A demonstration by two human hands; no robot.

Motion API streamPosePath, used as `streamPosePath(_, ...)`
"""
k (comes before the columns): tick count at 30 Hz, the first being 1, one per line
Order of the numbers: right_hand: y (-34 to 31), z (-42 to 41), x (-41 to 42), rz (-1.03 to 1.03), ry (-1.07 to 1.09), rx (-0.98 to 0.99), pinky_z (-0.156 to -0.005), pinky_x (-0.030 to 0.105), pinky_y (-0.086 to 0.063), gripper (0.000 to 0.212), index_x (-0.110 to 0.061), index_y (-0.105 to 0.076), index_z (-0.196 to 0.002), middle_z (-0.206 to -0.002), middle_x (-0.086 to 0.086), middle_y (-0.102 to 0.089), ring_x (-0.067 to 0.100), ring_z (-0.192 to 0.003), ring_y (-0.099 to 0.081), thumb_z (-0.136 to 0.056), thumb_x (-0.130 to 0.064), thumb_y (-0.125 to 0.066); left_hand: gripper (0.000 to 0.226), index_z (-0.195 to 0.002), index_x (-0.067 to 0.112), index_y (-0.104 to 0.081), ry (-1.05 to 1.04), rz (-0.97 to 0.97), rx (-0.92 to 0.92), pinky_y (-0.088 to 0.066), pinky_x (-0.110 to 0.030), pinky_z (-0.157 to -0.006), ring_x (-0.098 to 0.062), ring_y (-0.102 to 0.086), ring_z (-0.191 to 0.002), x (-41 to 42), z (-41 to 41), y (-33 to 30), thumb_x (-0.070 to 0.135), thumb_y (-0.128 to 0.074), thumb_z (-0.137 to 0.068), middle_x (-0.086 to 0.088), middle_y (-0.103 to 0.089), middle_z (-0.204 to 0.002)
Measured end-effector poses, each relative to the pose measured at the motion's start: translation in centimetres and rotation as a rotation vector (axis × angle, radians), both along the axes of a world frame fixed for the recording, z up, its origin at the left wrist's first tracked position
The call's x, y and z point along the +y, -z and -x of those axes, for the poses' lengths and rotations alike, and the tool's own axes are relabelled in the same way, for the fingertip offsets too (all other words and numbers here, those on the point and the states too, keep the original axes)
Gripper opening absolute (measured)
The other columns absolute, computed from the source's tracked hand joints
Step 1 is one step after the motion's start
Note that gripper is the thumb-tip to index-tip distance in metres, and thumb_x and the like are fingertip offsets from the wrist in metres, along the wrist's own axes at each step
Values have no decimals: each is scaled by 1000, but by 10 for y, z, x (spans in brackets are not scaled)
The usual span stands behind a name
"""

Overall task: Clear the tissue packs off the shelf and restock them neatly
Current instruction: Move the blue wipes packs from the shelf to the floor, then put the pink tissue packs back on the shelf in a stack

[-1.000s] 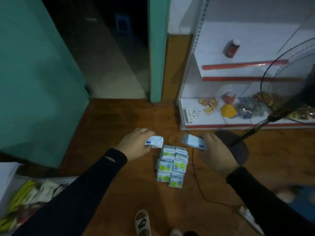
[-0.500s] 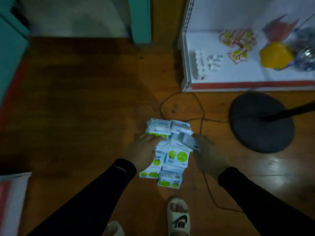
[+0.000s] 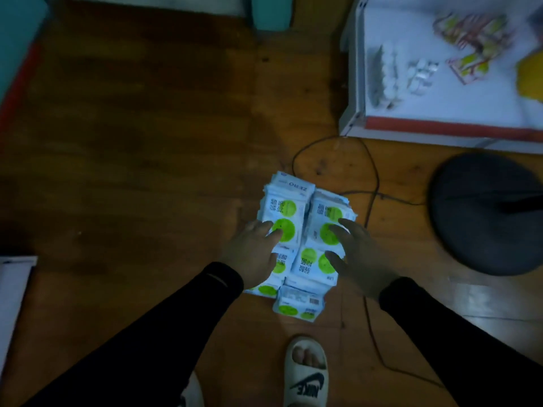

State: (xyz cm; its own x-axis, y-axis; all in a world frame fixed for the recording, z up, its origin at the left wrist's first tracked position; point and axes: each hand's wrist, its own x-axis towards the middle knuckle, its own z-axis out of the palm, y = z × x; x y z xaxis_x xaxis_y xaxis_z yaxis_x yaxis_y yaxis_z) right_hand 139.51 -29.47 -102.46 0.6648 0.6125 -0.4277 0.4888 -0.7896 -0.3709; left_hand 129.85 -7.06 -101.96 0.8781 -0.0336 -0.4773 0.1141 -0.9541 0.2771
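Note:
A heap of white tissue packs with green circles (image 3: pixel 305 230) lies stacked on the wooden floor, in two side-by-side columns. My left hand (image 3: pixel 254 252) rests on the left column with its fingers spread over a pack. My right hand (image 3: pixel 357 255) lies on the right column, fingers stretched out flat. Neither hand holds a pack. The white shelf (image 3: pixel 440 124) with a red front strip stands at the upper right.
On the shelf's bottom board lie small white bottles (image 3: pixel 390 74), colourful sachets (image 3: pixel 470 42) and a yellow item (image 3: pixel 531 74). A fan's round dark base (image 3: pixel 484 212) sits right of the heap; its black cable (image 3: pixel 373 183) runs behind the heap. My sandalled foot (image 3: pixel 305 374) is below.
A second ago each hand held one pack above the heap. Both packs now lie on the stack and both hands rest flat on it. My view has tilted down and moved closer.

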Motion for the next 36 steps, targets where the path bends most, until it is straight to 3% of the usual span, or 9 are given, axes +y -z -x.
streamPosePath(5,-171,3,55,-140,-3,-95,-106,46,-36,56,-18,-34,-146,-153,9,-29,30,-139,-30,-97,-41,-47,41,-130,17,-50,-138,78,-161,-37,-36,-101,-30,-48,-119,47,1,-160,34,-49,-92,-7,-53,-127)
streamPosePath(9,-338,13,113,-326,-39,-261,-97,44,-46,57,-10,-44,-138,-139,14,-44,34,-123,-47,-96,-49,-41,53,-131,14,-52,-247,4,-390,-40,-34,-98,-30,-49,-119,105,24,-340,44,-39,-90,-9,-55,-129)
streamPosePath(13,-505,40,165,-519,-90,-421,-102,40,-42,57,-8,-46,-135,-136,13,-46,29,-124,-47,-94,-48,-46,43,-124,11,-60,-329,-87,-688,-40,-33,-97,-27,-54,-114,155,73,-508,39,-47,-94,-8,-61,-123)
streamPosePath(20,-715,151,218,-779,-348,-552,-104,37,-42,57,-14,-42,-139,-140,7,-43,21,-128,-43,-95,-50,-47,48,-117,8,-64,-543,-301,-931,-47,-40,-95,-30,-59,-105,179,227,-718,44,-48,-89,-11,-65,-113)
streamPosePath(24,-781,226,231,-852,-547,-543,-107,26,-27,59,-20,-38,-142,-146,3,-38,17,-132,-36,-94,-54,-43,47,-116,9,-64,-702,-497,-964,-45,-36,-94,-29,-59,-105,142,346,-789,44,-50,-88,-9,-65,-112)
streamPosePath(29,-825,346,244,-1025,-899,-402,-108,36,-33,59,-10,-48,-134,-137,14,-48,29,-126,-45,-90,-49,-46,50,-119,11,-63,-1042,-725,-878,-45,-38,-95,-27,-57,-108,49,511,-835,47,-45,-89,-7,-65,-115)
streamPosePath(36,-851,587,214,-1098,-1438,-174,-110,33,-29,66,-19,-36,-145,-150,4,-35,20,-136,-32,-92,-58,-36,56,-122,9,-61,-1625,-965,-658,-45,-37,-92,-29,-58,-107,-133,748,-845,51,-42,-88,-9,-64,-116)
